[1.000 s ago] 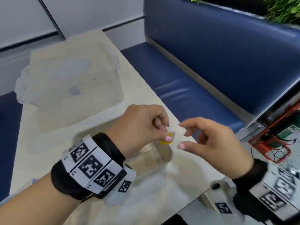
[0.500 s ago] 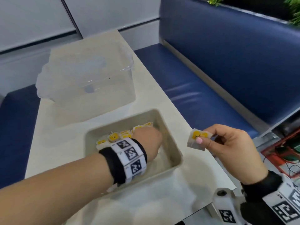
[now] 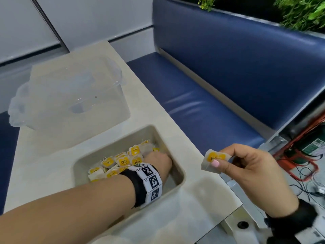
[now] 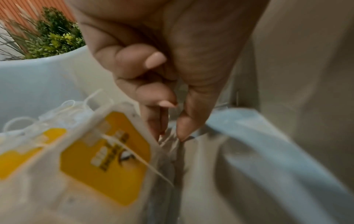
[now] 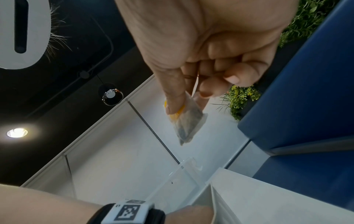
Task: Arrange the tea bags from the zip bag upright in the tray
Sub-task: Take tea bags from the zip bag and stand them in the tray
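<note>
A beige tray (image 3: pixel 91 161) on the table holds several tea bags (image 3: pixel 123 161) with yellow tags, standing in a row along its far side. My left hand (image 3: pixel 164 155) reaches down into the tray at the right end of that row. In the left wrist view its thumb and forefinger (image 4: pixel 170 134) pinch the top edge of a tea bag beside a yellow-tagged tea bag (image 4: pixel 103 159). My right hand (image 3: pixel 221 158) hovers right of the tray and pinches another tea bag (image 3: pixel 209 161) between thumb and fingers. That tea bag (image 5: pixel 188 125) hangs from the right hand (image 5: pixel 188 103). The zip bag is not in view.
A clear plastic container (image 3: pixel 70 95) stands at the back left of the table. A blue padded bench (image 3: pixel 211 103) runs along the table's right side. Cables and red parts (image 3: pixel 299 155) lie on the floor at the right. The table's right edge is under my right hand.
My left hand has carried its tea bag from above the tray down into it. My right hand, empty a second ago, now pinches a tea bag.
</note>
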### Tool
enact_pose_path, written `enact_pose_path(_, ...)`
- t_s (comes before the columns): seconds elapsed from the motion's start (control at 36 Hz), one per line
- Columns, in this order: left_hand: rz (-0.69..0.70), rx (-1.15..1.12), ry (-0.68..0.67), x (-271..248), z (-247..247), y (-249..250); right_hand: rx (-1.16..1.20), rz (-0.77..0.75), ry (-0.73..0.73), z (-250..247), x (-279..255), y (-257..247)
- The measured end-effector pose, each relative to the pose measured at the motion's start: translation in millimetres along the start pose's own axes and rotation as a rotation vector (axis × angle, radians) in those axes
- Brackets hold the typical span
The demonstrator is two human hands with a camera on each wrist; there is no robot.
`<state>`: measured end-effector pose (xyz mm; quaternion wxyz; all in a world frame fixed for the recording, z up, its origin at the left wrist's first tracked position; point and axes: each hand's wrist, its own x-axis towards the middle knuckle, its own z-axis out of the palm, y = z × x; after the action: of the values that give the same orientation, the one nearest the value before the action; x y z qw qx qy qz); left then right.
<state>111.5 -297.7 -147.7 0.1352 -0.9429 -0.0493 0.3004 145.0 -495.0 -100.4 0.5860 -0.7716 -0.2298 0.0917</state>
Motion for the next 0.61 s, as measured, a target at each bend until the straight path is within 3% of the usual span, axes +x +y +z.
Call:
enact_pose_path(0.31,-0.02,-0.052,0.034,1.7,-0.3,-3.5,-0.062,0.02,-0.026,0.5,-7.2,3.8)
enact_pose_path(0.42,-0.087,-0.005,0.088,4.7,-7.3,-15.1,-0.07,0.019,-0.001,1.9,-8.0,-0.2)
enact_pose_path(0.61,-0.21,-0.136,0.146,7.1,-17.0,-46.9,-0.073,0.011,-0.011,5.3,-11.1,2.0)
